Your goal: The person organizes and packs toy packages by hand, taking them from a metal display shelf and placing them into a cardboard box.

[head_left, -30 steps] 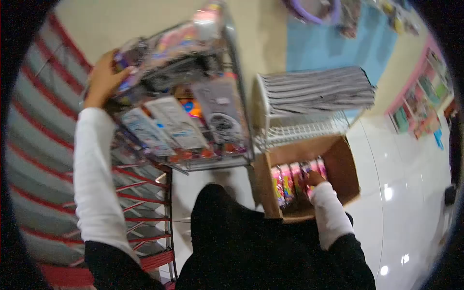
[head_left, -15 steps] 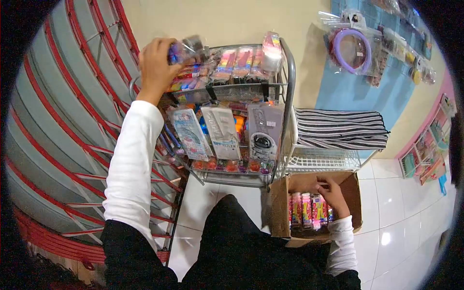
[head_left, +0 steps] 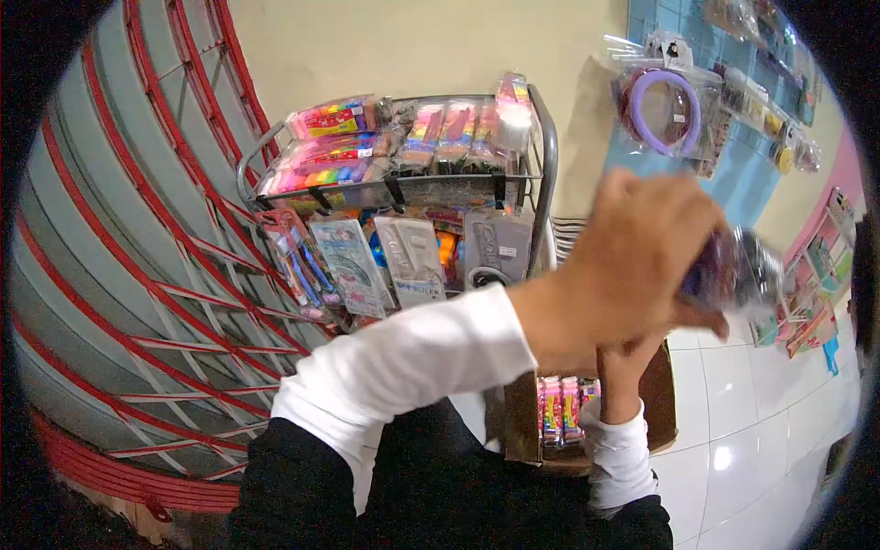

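My left hand [head_left: 632, 252] reaches across to the right, its fingers wrapped round a dark purple item in clear plastic [head_left: 733, 273], blurred by motion. Just below it my right hand [head_left: 631, 359] is raised over a cardboard box [head_left: 658, 403], largely covered by the left hand, and its fingers cannot be made out clearly. Colourful packets [head_left: 561, 408] lie inside the box. Bright wrapped packs [head_left: 344, 147] fill the top of a grey wire rack [head_left: 440, 191], with one pack on top of others at its left end.
Flat packages [head_left: 412, 257] hang on the rack's front. A red folding gate [head_left: 165, 275] runs along the left. On the right wall hang bagged goods, among them a purple ring [head_left: 662, 112]. A striped cloth [head_left: 566, 240] is mostly hidden behind my left hand.
My left hand has swung from the rack's top left to the right with the dark packaged item. My right hand has risen from the box. The view has shifted slightly.
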Available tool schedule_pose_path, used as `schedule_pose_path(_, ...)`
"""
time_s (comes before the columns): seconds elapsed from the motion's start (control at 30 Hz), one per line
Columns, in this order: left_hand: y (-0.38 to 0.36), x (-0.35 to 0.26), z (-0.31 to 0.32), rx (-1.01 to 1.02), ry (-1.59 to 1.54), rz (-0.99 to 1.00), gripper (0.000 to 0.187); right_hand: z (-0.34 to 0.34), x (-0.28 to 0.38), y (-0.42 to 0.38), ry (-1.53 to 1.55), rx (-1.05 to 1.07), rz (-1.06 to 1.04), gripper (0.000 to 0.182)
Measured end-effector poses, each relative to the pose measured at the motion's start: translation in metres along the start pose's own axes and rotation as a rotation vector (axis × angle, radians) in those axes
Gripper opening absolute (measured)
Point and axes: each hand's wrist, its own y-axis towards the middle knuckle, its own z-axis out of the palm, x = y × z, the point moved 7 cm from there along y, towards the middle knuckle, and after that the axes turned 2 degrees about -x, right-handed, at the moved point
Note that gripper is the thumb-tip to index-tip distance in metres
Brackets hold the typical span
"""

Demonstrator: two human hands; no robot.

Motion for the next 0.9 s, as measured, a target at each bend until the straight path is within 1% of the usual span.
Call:
schedule_pose_path(0.1, -0.011, -0.011, 0.023, 0.004, -0.069, 0.024, 0.068, -0.019, -0.025, -0.015, 0.077, -0.096, 0.007, 0.077)
schedule_pose_path(0.13, -0.013, -0.009, 0.026, 0.111, -0.089, 0.01, 0.072, -0.025, -0.033, -0.02, 0.103, -0.13, 0.012, 0.073)
schedule_pose_path(0.17, -0.013, -0.004, 0.016, 0.074, -0.084, 0.019, 0.071, -0.03, -0.04, -0.024, 0.128, -0.163, 0.017, 0.07)
schedule_pose_path(0.2, -0.011, 0.006, 0.002, 0.038, -0.081, 0.026, 0.069, -0.035, -0.045, -0.028, 0.152, -0.195, 0.024, 0.066)
schedule_pose_path(0.27, -0.006, 0.043, -0.034, 0.012, 0.072, -0.02, 0.059, -0.046, -0.045, -0.029, 0.171, -0.306, 0.097, 0.059)
schedule_pose_path(0.3, -0.003, 0.07, -0.059, 0.023, 0.22, -0.068, 0.051, -0.053, -0.042, -0.027, 0.165, -0.389, 0.161, 0.057)
schedule_pose_path(0.33, 0.0, 0.094, -0.09, -0.023, 0.276, -0.175, 0.047, -0.064, -0.054, -0.038, 0.153, -0.367, 0.181, 0.057)
schedule_pose_path(0.37, -0.001, 0.121, -0.119, -0.032, 0.473, -0.137, 0.047, -0.085, -0.072, -0.054, 0.142, -0.345, 0.202, 0.058)
schedule_pose_path(0.4, -0.007, 0.155, -0.146, -0.012, 0.63, -0.168, 0.048, -0.102, -0.091, -0.07, 0.005, -0.301, 0.268, 0.06)
schedule_pose_path(0.43, -0.017, 0.187, -0.169, 0.06, 0.759, -0.224, 0.052, -0.114, -0.117, -0.086, -0.067, -0.181, 0.391, 0.06)
schedule_pose_path(0.5, -0.04, 0.24, -0.201, 0.166, 0.886, -0.259, 0.056, -0.142, -0.156, -0.134, -0.233, 0.056, 0.657, 0.061)
schedule_pose_path(0.57, -0.06, 0.278, -0.217, 0.303, 0.941, -0.219, 0.061, -0.149, -0.151, -0.142, -0.555, 0.202, 0.483, 0.057)
schedule_pose_path(0.63, -0.065, 0.282, -0.214, 0.453, 0.959, -0.241, 0.065, -0.157, -0.174, -0.17, -0.584, 0.34, 0.781, 0.057)
schedule_pose_path(0.7, -0.073, 0.3, -0.211, 0.576, 1.062, -0.236, 0.07, -0.169, -0.221, -0.209, -0.762, 0.565, 1.05, 0.067)
schedule_pose_path(0.77, -0.08, 0.324, -0.221, 0.568, 0.872, -0.45, 0.072, -0.169, -0.249, -0.229, -0.903, 0.807, 1.129, 0.071)
schedule_pose_path(0.83, -0.081, 0.331, -0.224, 0.555, 0.861, -0.385, 0.069, -0.159, -0.263, -0.238, -0.917, 0.889, 1.198, 0.075)
schedule_pose_path(0.87, -0.081, 0.333, -0.227, 0.546, 0.862, -0.355, 0.068, -0.154, -0.27, -0.243, -0.884, 0.951, 1.049, 0.076)
schedule_pose_path(0.9, -0.079, 0.331, -0.226, 0.581, 0.936, -0.324, 0.065, -0.151, -0.301, -0.263, -0.909, 1.046, 1.007, 0.074)
